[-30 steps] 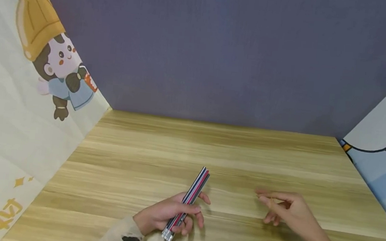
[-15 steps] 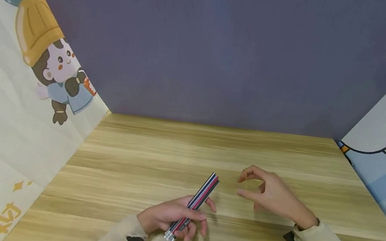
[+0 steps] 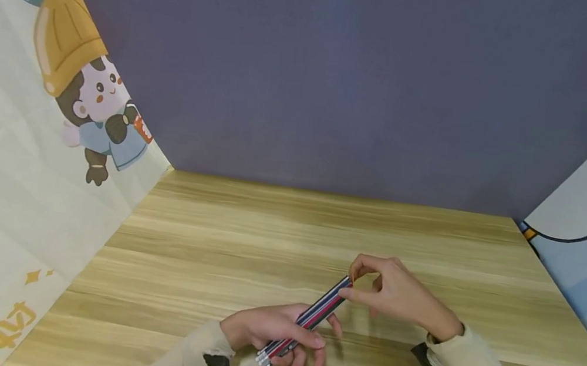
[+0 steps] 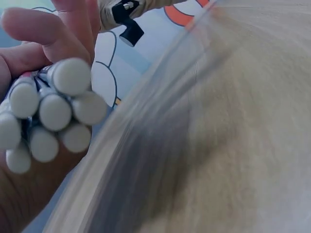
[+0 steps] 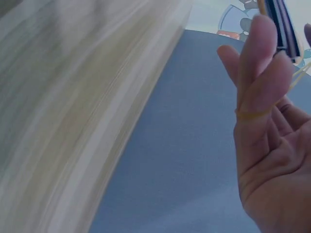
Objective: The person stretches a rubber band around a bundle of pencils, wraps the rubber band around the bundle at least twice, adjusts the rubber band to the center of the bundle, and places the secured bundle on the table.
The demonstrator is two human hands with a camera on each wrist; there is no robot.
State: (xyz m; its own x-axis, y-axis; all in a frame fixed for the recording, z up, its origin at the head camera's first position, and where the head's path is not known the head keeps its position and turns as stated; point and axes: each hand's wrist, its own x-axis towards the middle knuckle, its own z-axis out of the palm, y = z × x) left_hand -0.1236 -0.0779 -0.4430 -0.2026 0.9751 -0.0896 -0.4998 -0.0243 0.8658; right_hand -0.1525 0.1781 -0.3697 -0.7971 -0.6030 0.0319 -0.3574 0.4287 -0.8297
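Observation:
My left hand (image 3: 279, 328) grips a bundle of pencils (image 3: 322, 309) with navy, white, pink and black sides, the thumb lying across them. The bundle tilts up to the right. Its white eraser ends (image 4: 55, 111) cluster together in the left wrist view. At the upper end of the bundle is my right hand (image 3: 401, 293), index finger and thumb curved and spread. A thin yellow rubber band (image 5: 253, 115) loops around its fingers and stretches across in the right wrist view. The pencil tips (image 5: 283, 29) show just beyond those fingertips.
A wood-grain tabletop (image 3: 213, 240) lies under both hands. Behind it stands a dark blue-grey panel (image 3: 334, 92). Printed cloth with cartoon figures hangs at the left side (image 3: 32, 193) and right side (image 3: 575, 233).
My right hand has moved left to the upper end of the pencils, its thumb and index finger spreading the rubber band on the way. The left hand with the bundle has shifted slightly right.

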